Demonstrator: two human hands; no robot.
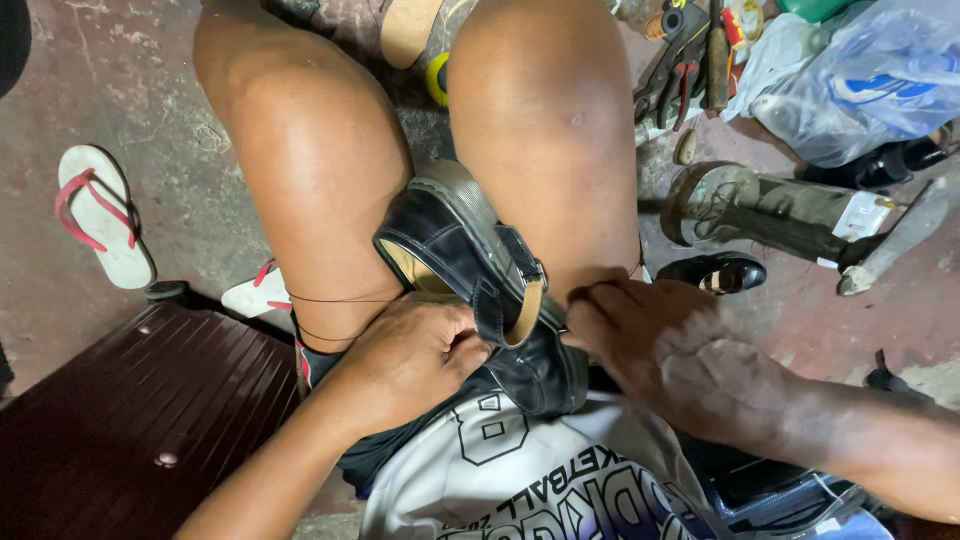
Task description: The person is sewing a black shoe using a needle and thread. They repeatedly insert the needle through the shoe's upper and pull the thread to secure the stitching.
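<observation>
A black leather shoe (470, 255) with a tan lining and a strap lies wedged between my bare knees, sole side away from me. My left hand (410, 355) grips the shoe's near edge from the left, fingers curled on the leather. My right hand (655, 345) pinches at the shoe's right side by the strap, fingers closed together; what they pinch is too small to tell. A thin dark thread (335, 299) runs across my left thigh towards the shoe.
A white sandal with red straps (100, 215) lies on the concrete floor at left. A dark ribbed case (130, 420) sits bottom left. At right are an iron shoe last stand (770, 210), a small black shoe (715, 272), pliers and tools (685, 60), plastic bags (860, 80).
</observation>
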